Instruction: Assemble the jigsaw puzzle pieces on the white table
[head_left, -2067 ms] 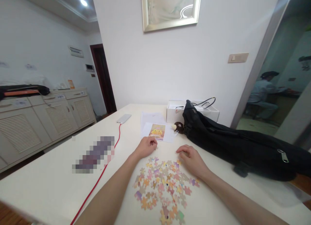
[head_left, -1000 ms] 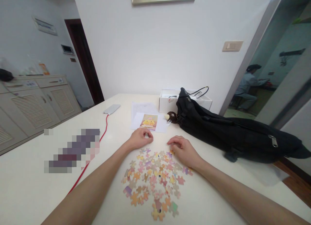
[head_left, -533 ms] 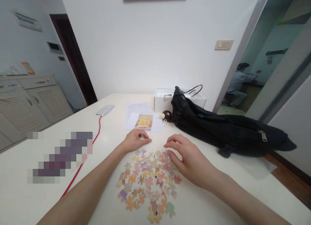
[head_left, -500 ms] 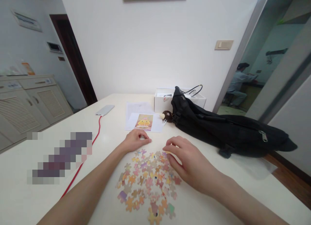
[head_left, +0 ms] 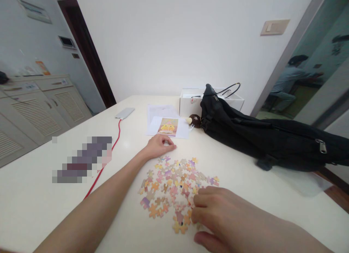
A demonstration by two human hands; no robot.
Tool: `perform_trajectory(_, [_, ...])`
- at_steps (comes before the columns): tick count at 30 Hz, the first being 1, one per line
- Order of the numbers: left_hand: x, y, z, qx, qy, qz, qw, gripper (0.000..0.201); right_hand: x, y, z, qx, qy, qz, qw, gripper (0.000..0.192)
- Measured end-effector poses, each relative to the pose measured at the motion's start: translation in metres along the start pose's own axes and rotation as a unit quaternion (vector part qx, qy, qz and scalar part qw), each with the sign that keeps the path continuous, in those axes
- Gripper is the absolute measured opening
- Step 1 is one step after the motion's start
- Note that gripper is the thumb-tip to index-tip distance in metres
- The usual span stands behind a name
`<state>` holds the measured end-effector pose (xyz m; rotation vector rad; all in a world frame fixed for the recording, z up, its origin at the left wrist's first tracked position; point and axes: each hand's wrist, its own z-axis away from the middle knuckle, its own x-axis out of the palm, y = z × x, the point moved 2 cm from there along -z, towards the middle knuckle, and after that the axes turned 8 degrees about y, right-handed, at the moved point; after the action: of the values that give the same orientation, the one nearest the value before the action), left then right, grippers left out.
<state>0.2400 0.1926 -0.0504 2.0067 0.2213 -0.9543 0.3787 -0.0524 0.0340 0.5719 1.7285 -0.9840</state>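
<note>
Loose jigsaw puzzle pieces (head_left: 174, 190) in pink, orange, purple and yellow lie spread over the white table in front of me. My left hand (head_left: 161, 145) rests on the table just beyond their far edge, its fingers curled and thumb and forefinger bent into a ring with nothing visible inside. Over the near right side of the pieces hovers my right hand (head_left: 215, 213), palm down. Its fingers are bent, with the thumb standing apart from them, and they cover some pieces. Beyond my left hand, a printed picture (head_left: 168, 127) of yellow figures lies on white paper.
A black bag (head_left: 245, 136) lies along the right side, with a white box (head_left: 188, 106) behind it. On the left are a pale flat device (head_left: 125, 113), its red cable (head_left: 116, 139) and a blurred-out object (head_left: 84, 160). A person (head_left: 290, 82) sits beyond the doorway.
My right hand has moved from the far right edge of the pieces nearer to me, uncovering several there. My left hand keeps its place on the table. The camera view has shifted.
</note>
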Motion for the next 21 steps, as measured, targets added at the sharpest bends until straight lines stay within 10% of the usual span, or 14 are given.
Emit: perform_trajectory(21, [0.001, 0.001, 0.000, 0.002, 0.008, -0.003, 1.000, 0.025, 0.006, 0.023, -0.002, 0.100, -0.066, -0.041, 0.992, 0.007])
